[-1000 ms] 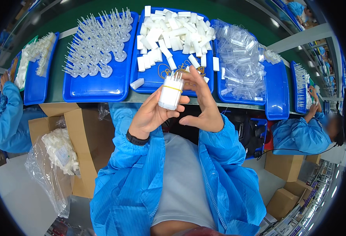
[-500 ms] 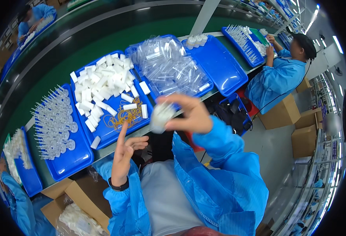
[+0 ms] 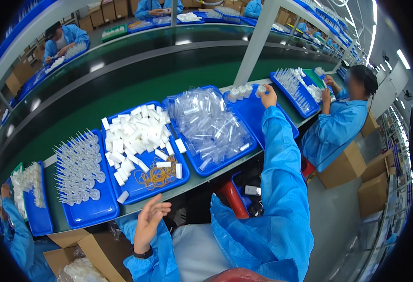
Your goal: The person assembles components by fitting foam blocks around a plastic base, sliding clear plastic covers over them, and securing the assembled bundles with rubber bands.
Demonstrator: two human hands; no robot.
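Observation:
My right hand (image 3: 269, 97) reaches out to the far end of a mostly bare blue tray (image 3: 248, 113). Its fingers are closed around a small whitish, round-topped bundle (image 3: 261, 89); its single pieces are too small to make out. Beside it, at the tray's far edge, stands a row of similar white bundles (image 3: 238, 92). My left hand (image 3: 149, 222) is raised in front of the near table edge, palm turned inward, fingers apart, holding nothing. Nearest to it lie yellow-brown rubber bands (image 3: 155, 176) and loose white blocks (image 3: 138, 131) in another blue tray (image 3: 145, 191).
A tray of clear plastic sleeves (image 3: 206, 122) sits mid-table. To the left is a tray of clear thin-tipped pieces (image 3: 78, 169). A co-worker (image 3: 340, 117) works at the right; another's sleeve (image 3: 18, 239) shows at left. An opened cardboard box (image 3: 98, 254) stands below the table.
My right hand has carried the bundle from in front of my chest out to the far right tray. My left hand has dropped a little and stays open. The view has tilted up.

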